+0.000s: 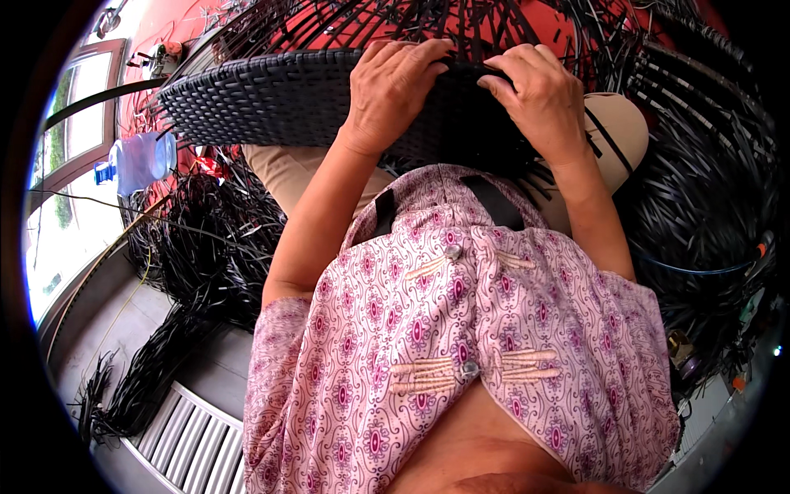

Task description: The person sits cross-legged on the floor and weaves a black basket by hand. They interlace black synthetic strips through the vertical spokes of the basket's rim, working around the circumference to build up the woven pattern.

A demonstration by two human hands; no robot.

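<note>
two hands | left hand [393, 82] and right hand [535, 90] gripping woven panel [271, 103] far edge | strands [206, 239] crowd sides

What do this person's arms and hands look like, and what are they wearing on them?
Both hands, the left hand and the right hand, are bare: no gloves, rings or watch visible. The forearms are uncovered. A short sleeve of a pink blouse with a purple ornamental pattern ends above the left elbow.

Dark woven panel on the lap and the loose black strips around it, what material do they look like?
Dark flat woven panel: probably synthetic rattan, a plastic wicker; uniform flat strands, matte with a faint sheen. Loose black strips: apparently the same plastic strand; they lie in thin, limp, slightly glossy bundles. Both hands, left and right, rest on the panel's edge.
</note>
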